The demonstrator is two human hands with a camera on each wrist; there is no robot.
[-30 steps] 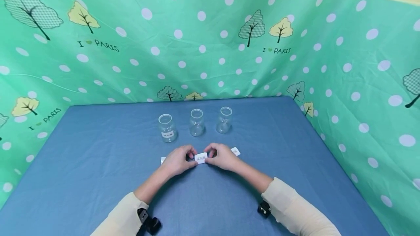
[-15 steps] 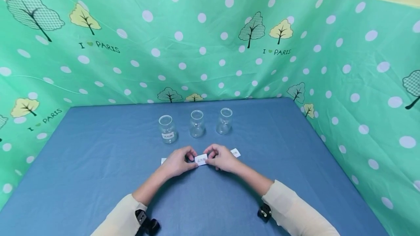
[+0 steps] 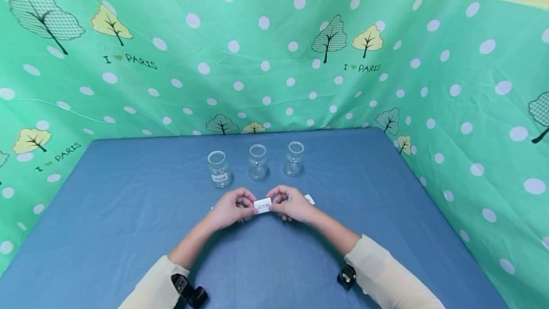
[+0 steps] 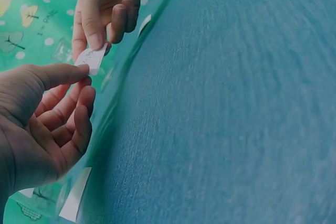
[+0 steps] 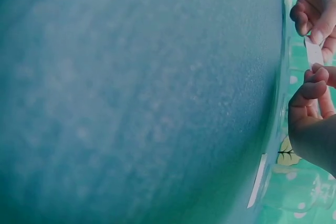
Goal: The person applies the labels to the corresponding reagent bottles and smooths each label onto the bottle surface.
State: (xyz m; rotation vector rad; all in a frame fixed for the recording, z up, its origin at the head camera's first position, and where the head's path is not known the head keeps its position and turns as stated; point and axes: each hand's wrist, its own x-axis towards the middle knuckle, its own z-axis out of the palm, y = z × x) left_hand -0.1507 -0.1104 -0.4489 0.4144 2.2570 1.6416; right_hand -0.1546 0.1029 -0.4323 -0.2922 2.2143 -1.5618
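Observation:
Between both hands is a small white paper label [image 3: 262,205] with handwritten characters, raised off the table. My left hand [image 3: 230,208] pinches its left end between thumb and fingers. The opposite end is pinched by my right hand [image 3: 295,204]; the left wrist view shows the label [image 4: 93,60] between the thumbs and fingers. Behind the hands stand three upright clear glass jars. The left jar [image 3: 218,166] bears a similar white label on its front; the middle jar [image 3: 258,165] and the right jar [image 3: 293,161] show none.
Another white label [image 3: 310,199] lies on the table just past my right hand. A further white label [image 4: 76,195] lies beside my left hand, mostly hidden in the head view. The blue-covered table [image 3: 128,190] meets a green dotted curtain [image 3: 240,61] at the back and right.
Both hands have lifted the label slightly and tipped it a little. The left hand now covers more of the label lying beside it. The jars have stayed put.

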